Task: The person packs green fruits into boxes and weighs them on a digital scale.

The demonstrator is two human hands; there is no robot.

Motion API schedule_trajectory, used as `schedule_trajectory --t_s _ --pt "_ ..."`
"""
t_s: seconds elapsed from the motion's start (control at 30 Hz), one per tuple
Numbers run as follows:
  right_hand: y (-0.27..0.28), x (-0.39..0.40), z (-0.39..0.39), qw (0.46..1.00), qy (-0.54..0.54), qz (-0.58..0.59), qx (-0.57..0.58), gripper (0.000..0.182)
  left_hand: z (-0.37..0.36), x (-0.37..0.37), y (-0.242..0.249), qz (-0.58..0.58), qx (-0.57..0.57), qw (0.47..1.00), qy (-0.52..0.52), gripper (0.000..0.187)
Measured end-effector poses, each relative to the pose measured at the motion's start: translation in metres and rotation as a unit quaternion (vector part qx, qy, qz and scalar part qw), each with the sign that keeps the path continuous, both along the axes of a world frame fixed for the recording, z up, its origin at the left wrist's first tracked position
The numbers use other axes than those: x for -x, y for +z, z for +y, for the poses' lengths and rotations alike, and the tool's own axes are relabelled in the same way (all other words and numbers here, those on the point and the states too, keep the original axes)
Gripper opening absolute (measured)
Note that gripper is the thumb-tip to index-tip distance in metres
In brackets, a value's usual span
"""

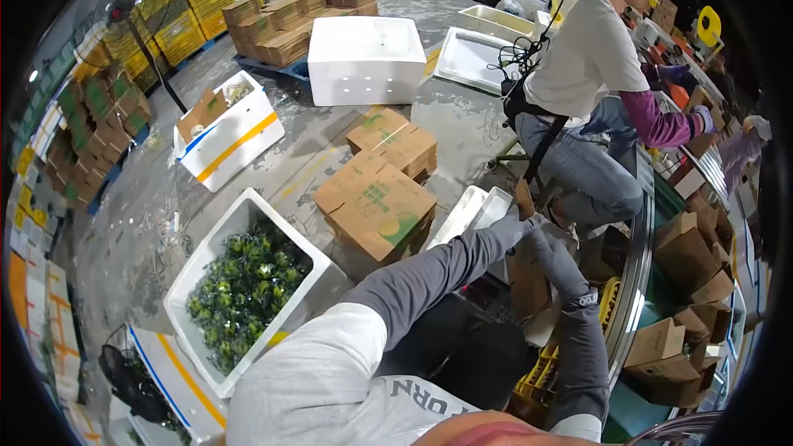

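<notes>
Both my hands wear grey gloves and are close together in front of me at a brown cardboard box [529,287]. My left hand [514,231] is closed at the box's upper edge, beside a raised flap [524,198]. Just to its right, my right hand [555,258] grips the same box from the other side. The fingers are small and partly hidden. Left of my hands lies a stack of flattened printed cartons [376,206], with white foam pieces [462,219] between.
A white foam box [318,293] of green bagged produce [248,289] stands at left. A seated co-worker [586,58] works at the conveyor [640,256], which carries open cartons [661,343]. More foam boxes [368,62] and carton stacks [289,21] stand behind. A yellow crate [541,372] sits by my right arm.
</notes>
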State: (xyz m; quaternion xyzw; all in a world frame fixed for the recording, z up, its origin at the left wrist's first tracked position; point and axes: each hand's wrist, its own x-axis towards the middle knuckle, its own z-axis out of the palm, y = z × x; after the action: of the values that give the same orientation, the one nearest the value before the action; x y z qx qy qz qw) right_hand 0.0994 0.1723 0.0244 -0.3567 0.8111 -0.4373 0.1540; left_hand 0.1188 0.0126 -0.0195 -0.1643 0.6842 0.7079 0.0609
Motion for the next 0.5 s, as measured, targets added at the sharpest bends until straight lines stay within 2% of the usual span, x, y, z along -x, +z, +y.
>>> schedule_trajectory --t_s 0.03,0.13,0.17,0.2,0.27,0.3,0.37,0.4,0.43,0.47,0.5 --pt "-0.001 0.002 0.006 0.999 0.000 0.026 -0.019 0.031 0.003 0.003 -0.004 0.035 0.036 0.999 0.005 0.087" --pt "0.005 0.004 0.026 0.992 0.006 0.099 -0.078 0.036 0.003 -0.007 0.021 0.014 0.041 0.999 -0.026 0.087" --pt "-0.002 0.023 0.016 0.995 0.011 0.095 -0.033 0.038 0.001 0.003 0.002 0.095 0.097 0.991 0.005 0.087" --pt "-0.003 0.034 0.029 0.999 -0.035 -0.039 -0.002 0.033 0.001 0.010 -0.016 0.103 0.159 0.982 0.021 0.088" --pt "-0.019 0.056 0.031 0.989 -0.120 0.074 -0.046 0.036 -0.002 0.016 -0.006 0.127 0.279 0.950 0.051 0.090" --pt "-0.014 0.049 0.029 0.986 -0.083 0.087 -0.119 0.037 0.004 0.007 0.029 0.109 0.308 0.942 0.084 0.082" --pt "0.009 0.025 0.016 0.959 -0.006 0.114 -0.258 0.038 -0.013 0.039 0.011 0.091 0.329 0.934 0.106 0.076" --pt "0.013 0.021 0.013 0.954 -0.016 0.125 -0.271 0.038 -0.020 0.053 0.006 0.082 0.340 0.930 0.116 0.072" --pt "0.018 0.019 0.011 0.949 -0.028 0.135 -0.284 0.037 -0.028 0.052 0.016 0.079 0.335 0.932 0.117 0.057" --pt "0.026 0.018 0.008 0.943 -0.041 0.146 -0.296 0.037 -0.036 0.051 0.021 0.090 0.348 0.931 0.060 0.054" --pt "0.041 0.017 0.010 0.958 -0.087 0.146 -0.232 0.031 -0.042 0.050 0.028 0.100 0.362 0.927 0.004 0.052"
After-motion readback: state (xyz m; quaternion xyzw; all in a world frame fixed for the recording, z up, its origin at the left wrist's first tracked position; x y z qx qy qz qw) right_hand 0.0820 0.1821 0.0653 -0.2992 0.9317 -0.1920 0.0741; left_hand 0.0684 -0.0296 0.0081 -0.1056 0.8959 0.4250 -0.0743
